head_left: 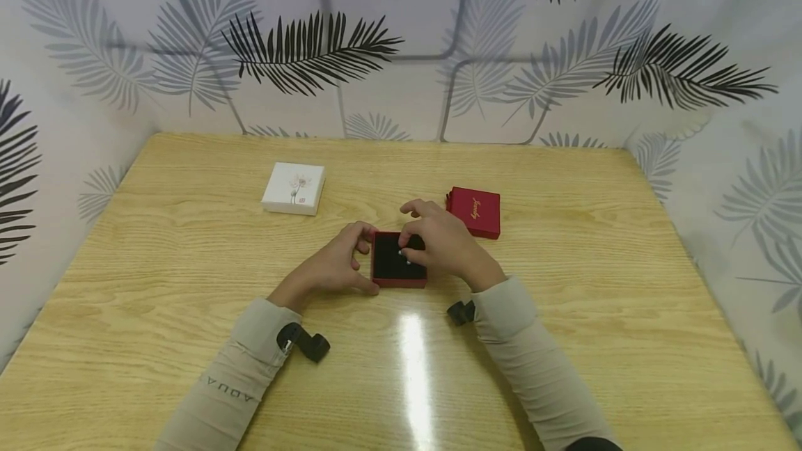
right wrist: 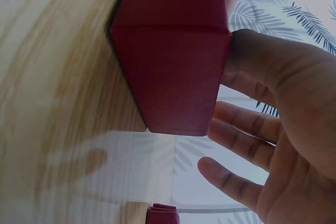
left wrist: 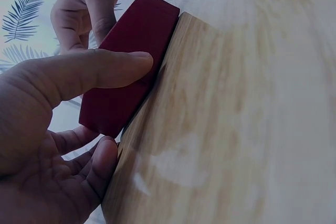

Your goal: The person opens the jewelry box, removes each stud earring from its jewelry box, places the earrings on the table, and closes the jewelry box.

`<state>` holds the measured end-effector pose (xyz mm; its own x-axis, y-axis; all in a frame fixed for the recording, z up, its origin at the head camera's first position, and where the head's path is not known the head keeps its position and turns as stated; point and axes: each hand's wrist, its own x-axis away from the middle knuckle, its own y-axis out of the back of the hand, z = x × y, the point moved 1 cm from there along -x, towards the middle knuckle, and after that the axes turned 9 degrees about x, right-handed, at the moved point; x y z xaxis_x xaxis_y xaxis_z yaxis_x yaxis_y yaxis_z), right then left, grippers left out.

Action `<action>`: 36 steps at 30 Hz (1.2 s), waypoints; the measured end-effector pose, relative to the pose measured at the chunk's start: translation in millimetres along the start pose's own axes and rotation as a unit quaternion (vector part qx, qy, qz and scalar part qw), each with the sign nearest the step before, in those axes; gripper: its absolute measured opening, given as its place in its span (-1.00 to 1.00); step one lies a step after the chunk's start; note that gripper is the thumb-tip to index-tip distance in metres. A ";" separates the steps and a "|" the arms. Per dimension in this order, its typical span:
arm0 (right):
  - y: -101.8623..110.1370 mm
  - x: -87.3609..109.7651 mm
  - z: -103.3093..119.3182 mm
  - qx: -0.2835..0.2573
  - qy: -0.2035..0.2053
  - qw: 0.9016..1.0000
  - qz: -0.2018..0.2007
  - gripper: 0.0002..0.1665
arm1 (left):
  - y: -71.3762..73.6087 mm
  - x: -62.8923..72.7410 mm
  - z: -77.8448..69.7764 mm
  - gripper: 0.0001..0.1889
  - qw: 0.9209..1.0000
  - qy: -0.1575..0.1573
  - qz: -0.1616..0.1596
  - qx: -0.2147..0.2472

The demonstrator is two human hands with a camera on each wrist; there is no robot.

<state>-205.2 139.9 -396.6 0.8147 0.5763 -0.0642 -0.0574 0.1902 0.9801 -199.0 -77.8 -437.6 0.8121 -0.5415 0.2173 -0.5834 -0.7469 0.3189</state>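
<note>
A red jewelry box (head_left: 399,283) sits lidless on the wooden table, a black foam insert (head_left: 383,256) inside it. My left hand (head_left: 338,259) grips its left side, thumb at the near corner and a finger at the far one; the thumb presses the red wall in the left wrist view. Over the insert, the thumb and index finger of my right hand (head_left: 445,242) pinch a tiny shiny earring (head_left: 400,252). Another bright spot, a stud (head_left: 409,262), shows just beside the thumb. In the right wrist view the box wall hides the pinching fingertips, while the other fingers spread loosely.
The red lid (head_left: 479,211) with gold lettering lies behind my right hand. A white box (head_left: 294,188) with a flower print stands at the back left. Behind the table (head_left: 188,242) hangs a leaf-patterned cloth (head_left: 388,106).
</note>
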 end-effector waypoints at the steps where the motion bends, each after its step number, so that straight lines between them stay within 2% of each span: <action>1: -0.2 -0.2 0.3 0.000 0.000 1.000 0.001 -0.90 | 0.0 -0.2 0.5 -0.09 1.000 -0.001 0.000 0.001; 36: -2.7 -0.7 4.4 0.010 0.001 1.000 0.018 -0.88 | 0.9 1.9 -3.0 -0.08 1.000 -0.001 0.000 0.007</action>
<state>-203.1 135.4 -398.4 0.8110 0.5844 -0.0295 -0.0745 0.1531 0.9854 -198.1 -78.4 -434.2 0.8115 -0.5428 0.2162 -0.5843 -0.7520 0.3050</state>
